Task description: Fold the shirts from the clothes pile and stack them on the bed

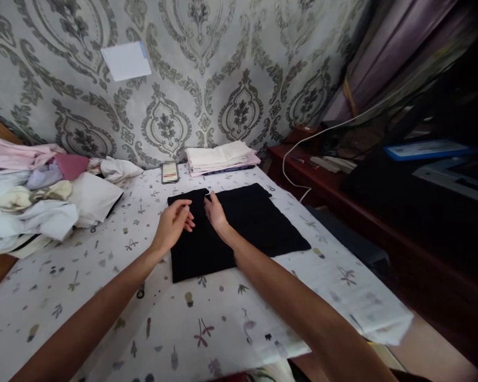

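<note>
A black garment [263, 223], spread flat with a notch in its far edge, lies on the patterned sheet; its exact kind cannot be made out. My left hand [175, 223] is over the left part of the garment, its fingers loosely bent and apart, holding nothing. At the notch, my right hand [215, 211] rests edge-on against the cloth, thumb up and fingers stretched out. Whether its fingertips press on the fabric is hard to see. Both forearms reach in from the near side, and the right one crosses the garment's near edge.
A heap of loose clothes [43, 196] lies at the left. Toward the wall are a stack of folded cloths [221, 157] and a small framed card [169, 172]. A dark red desk [302, 167] with a white cable [284, 164] borders the bed [115, 313] on the right.
</note>
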The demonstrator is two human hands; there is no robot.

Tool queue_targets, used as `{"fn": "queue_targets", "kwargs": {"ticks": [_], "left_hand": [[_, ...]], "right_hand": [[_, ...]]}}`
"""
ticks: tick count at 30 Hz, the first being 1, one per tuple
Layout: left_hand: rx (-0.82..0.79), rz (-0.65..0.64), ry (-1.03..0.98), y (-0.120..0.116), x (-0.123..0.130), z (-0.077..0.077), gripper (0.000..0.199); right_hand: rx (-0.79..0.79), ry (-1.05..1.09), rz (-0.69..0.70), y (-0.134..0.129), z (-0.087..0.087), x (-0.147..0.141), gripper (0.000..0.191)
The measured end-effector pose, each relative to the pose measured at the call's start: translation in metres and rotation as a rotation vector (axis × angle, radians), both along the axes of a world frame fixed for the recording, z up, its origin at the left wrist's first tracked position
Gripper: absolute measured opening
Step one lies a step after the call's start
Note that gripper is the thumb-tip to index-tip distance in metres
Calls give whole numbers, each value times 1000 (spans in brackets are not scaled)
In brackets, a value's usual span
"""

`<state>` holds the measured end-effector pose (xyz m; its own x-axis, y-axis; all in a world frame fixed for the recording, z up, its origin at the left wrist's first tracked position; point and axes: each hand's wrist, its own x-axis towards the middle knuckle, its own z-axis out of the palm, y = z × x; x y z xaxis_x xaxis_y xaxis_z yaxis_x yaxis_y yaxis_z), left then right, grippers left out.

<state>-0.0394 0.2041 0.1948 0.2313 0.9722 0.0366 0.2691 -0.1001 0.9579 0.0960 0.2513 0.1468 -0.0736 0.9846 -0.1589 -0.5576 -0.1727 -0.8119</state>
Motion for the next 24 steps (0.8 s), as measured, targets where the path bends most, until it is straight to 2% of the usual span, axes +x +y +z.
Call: {"fn": "queue_targets", "kwargs": {"ticks": [2,4,6,8,10,12,14,16,18,21,24], "left_hand": [[287,-20,159,-9,-4,-13,35],[448,-94,351,-18,-4,-28,45],[485,-180,519,-25,-1,-40,61],[462,-229,612,-26,0,-43,66],[442,-234,626,-19,-3,-37,59],[462,-200,624,-4,-11,-26,53],[507,-165,654,14,-21,-20,50],[505,-166,704,34,-29,-22,49],[427,-205,755,51,-35,-32,51],[311,-277,824,75,-40,-47,54],[296,-264,884,99,-47,-51,54]], "right_hand": [[5,-17,-8,3,-2,-1,65],[6,-30,-32,6,-4,-1,64],[-6,-29,-90,9,-4,2,62],[-10,-61,-198,11,-3,7,59],[65,-192,-333,10,2,13,54],[252,-404,-417,5,7,14,49],[468,-598,-374,-2,10,7,45],[571,-725,-252,-10,6,-4,43],[534,-824,-160,-16,-4,-15,43],[448,-938,-114,-21,-20,-24,47],[448,-995,-94,-20,-24,-22,51]]}}
